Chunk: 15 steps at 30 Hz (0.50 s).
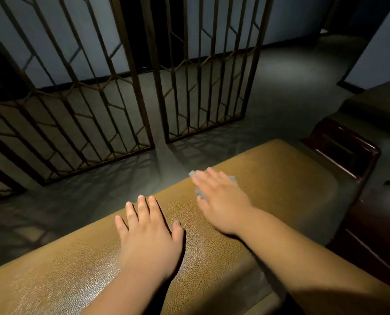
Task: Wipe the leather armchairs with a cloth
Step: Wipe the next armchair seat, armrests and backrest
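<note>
Writing: I can read no brand, label or lettering anywhere.
Armchair: the tan pebbled leather top of the armchair (269, 178) runs across my view from lower left to upper right.
Left hand: my left hand (149, 233) lies flat on the leather, fingers straight and spread, holding nothing.
Right hand: my right hand (221, 201) lies flat with fingers extended, pressing the cloth onto the leather; it is motion-blurred.
Cloth: the pale grey cloth (199, 192) is mostly hidden under my right palm, with only its edges showing past the fingers.
Around: a dark metal lattice screen (98, 98) stands on the grey floor (280, 87) beyond the chair; a dark glossy wooden frame (343, 151) sits just right of the leather.
Hard to make out: the right edge is dim, so I cannot tell what that frame belongs to.
</note>
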Each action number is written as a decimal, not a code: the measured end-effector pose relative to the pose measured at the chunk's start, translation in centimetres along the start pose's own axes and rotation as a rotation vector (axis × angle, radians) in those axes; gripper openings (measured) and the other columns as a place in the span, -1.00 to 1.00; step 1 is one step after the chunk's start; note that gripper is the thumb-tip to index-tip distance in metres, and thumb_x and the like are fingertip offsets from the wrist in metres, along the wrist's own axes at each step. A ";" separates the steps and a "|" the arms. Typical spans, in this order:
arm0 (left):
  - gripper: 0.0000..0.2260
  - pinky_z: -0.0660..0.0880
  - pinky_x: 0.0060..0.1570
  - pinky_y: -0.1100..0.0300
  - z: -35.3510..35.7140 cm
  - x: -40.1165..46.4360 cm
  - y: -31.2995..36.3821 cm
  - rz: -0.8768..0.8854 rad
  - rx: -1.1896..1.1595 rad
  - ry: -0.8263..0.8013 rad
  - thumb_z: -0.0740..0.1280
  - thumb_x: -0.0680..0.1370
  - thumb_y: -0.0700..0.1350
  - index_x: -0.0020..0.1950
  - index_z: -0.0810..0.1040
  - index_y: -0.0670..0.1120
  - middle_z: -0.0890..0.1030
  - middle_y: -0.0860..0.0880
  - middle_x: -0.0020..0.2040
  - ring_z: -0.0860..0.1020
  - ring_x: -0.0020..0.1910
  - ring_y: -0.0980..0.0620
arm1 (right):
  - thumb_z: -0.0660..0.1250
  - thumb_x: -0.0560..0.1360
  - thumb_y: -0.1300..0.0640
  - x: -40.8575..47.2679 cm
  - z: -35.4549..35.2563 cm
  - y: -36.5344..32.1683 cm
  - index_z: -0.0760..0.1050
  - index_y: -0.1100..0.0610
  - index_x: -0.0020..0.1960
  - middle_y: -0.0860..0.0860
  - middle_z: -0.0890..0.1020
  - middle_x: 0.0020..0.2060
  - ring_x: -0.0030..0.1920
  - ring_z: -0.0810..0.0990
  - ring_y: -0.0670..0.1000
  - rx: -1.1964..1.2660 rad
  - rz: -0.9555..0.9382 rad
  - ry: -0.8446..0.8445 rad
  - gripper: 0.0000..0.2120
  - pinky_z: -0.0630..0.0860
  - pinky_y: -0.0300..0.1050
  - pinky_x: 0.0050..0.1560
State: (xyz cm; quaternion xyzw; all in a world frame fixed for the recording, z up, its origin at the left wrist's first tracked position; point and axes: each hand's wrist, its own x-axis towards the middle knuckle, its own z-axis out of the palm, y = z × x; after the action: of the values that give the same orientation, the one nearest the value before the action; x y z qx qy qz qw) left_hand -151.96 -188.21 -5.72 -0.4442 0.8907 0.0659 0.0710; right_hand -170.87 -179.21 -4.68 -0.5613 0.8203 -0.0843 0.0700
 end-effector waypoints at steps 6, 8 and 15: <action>-0.21 -0.15 0.61 -0.33 -0.4 2.5 8.5 0.149 -0.026 0.008 -0.20 0.57 0.29 0.72 -0.10 -0.10 -0.08 -0.16 0.73 -0.12 0.70 -0.24 | 0.08 0.65 -0.10 -4.0 -1.7 8.6 0.01 -0.10 0.68 -0.11 0.14 0.66 0.66 0.02 -0.04 -0.004 0.028 0.032 -0.38 -0.15 -0.09 0.60; -0.20 -0.20 0.62 -0.32 -0.3 3.2 12.3 0.253 -0.036 0.014 -0.18 0.58 0.30 0.73 -0.14 -0.11 -0.13 -0.17 0.73 -0.18 0.70 -0.24 | 0.09 0.69 -0.06 -3.7 -3.7 14.6 0.04 -0.06 0.69 -0.07 0.14 0.67 0.66 0.04 -0.01 -0.019 0.247 0.071 -0.41 -0.11 -0.06 0.62; -0.26 -0.17 0.64 -0.25 0.3 6.4 21.6 0.320 -0.063 0.089 -0.20 0.63 0.21 0.73 -0.18 -0.15 -0.15 -0.18 0.73 -0.18 0.71 -0.21 | -0.07 0.63 -0.11 -0.8 -3.4 15.2 0.09 -0.10 0.68 -0.11 0.15 0.66 0.66 0.05 0.04 0.008 0.201 0.053 -0.39 -0.05 0.02 0.62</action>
State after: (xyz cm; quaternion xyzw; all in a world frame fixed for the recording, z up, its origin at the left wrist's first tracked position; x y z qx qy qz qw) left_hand -173.00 -180.29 -6.05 -0.3012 0.9498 0.0844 0.0062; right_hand -185.10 -172.81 -4.62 -0.4734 0.8738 -0.0948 0.0586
